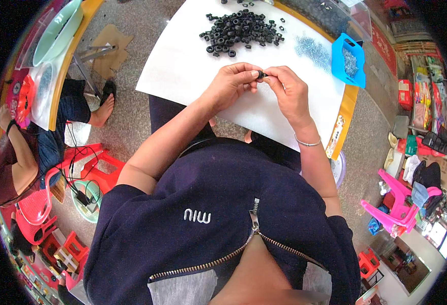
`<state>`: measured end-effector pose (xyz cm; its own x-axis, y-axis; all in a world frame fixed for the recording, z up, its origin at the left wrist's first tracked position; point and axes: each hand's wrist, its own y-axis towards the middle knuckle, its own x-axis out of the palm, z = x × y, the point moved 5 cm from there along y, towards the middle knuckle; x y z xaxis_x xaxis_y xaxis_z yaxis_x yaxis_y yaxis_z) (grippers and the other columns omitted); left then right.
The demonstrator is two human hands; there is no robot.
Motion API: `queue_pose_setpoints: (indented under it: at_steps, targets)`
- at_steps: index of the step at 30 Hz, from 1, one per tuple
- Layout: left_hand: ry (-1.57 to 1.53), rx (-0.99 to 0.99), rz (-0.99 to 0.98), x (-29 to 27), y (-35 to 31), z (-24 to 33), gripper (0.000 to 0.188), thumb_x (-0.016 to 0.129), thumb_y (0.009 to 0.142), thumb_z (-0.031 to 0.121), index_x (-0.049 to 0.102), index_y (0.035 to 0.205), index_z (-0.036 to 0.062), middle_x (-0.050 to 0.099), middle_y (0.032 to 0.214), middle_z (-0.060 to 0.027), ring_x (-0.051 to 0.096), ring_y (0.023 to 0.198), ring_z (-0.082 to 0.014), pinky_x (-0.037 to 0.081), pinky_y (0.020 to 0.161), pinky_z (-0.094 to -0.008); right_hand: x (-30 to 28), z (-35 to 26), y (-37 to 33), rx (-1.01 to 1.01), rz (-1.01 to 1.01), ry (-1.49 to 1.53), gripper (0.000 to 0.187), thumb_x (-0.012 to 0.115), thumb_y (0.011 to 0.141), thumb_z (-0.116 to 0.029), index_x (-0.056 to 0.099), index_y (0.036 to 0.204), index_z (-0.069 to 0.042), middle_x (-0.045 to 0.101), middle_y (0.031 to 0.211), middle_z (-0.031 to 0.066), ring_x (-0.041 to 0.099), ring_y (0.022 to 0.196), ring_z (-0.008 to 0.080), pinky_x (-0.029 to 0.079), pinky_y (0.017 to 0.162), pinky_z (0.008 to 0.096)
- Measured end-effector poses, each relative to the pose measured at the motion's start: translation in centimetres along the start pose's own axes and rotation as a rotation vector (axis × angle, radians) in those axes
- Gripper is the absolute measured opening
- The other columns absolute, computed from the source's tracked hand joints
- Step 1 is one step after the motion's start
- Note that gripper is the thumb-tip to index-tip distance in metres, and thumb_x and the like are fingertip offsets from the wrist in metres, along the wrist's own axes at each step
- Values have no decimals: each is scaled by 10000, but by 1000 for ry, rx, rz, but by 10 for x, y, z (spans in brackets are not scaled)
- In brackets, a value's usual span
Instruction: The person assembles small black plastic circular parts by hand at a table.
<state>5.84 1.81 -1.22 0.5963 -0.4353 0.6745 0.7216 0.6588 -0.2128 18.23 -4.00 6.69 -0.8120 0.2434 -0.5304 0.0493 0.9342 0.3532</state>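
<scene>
Over the near part of a white sheet-covered table (175, 56), my two hands meet at the fingertips. Thumb and finger of my left hand (236, 84) pinch a small black plastic part (261, 74). My right hand (288, 91) has its thumb and fingertips closed at the same part; whether it also holds a tiny piece is too small to tell. Beyond my hands lies a heap of small black ring-like parts (241, 28). To its right, small clear-bluish pieces (312, 50) are spread on the sheet, probably screws or pins, too fine to make out.
A blue plastic basket (340, 61) with more shiny small pieces stands at the table's right edge. At the left, another person (22, 162) sits by a table with a pale green basin (60, 30). A red stool (101, 170) and a pink stool (401, 203) stand on the floor.
</scene>
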Motion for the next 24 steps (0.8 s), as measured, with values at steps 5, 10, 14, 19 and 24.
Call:
queue_pose_setpoints:
  at_steps: [5, 10, 14, 19, 24]
  targets:
    - [6, -52, 29, 2, 0, 1, 205, 548, 912, 79, 560, 1074, -45, 617, 944, -102, 571, 756, -124, 502, 696, -249, 1, -2, 0, -90, -2, -80, 148, 608, 795, 21, 614, 937, -19, 619, 852, 118, 624, 761, 258, 514, 654, 330]
    - [10, -57, 43, 0, 2, 0, 201, 547, 914, 81, 560, 1069, -46, 614, 938, -100, 571, 745, -121, 508, 702, -253, 7, -9, -1, -294, 53, -297, 165, 603, 775, 22, 594, 937, -4, 613, 872, 129, 604, 825, 291, 508, 707, 368]
    - [79, -2, 92, 5, 1, -2, 274, 571, 907, 101, 551, 1125, -64, 612, 942, -90, 590, 793, -132, 511, 721, -263, 8, -3, -6, -259, 53, -320, 157, 605, 778, 6, 585, 933, -5, 610, 872, 126, 600, 818, 290, 500, 718, 377]
    - [296, 35, 84, 18, -5, 6, 329, 611, 889, 133, 566, 1139, -75, 627, 939, -86, 593, 818, -135, 501, 725, -258, 7, -6, -10, -198, 55, -286, 113, 588, 795, -8, 576, 907, -26, 587, 830, 117, 593, 787, 288, 486, 688, 379]
    - [369, 1, 36, 12, -2, 3, 321, 628, 882, 161, 596, 1105, -67, 638, 935, -75, 580, 791, -118, 490, 719, -243, 7, -2, -15, -107, 55, -171, 105, 581, 801, -5, 575, 903, -33, 578, 816, 118, 592, 747, 282, 483, 657, 370]
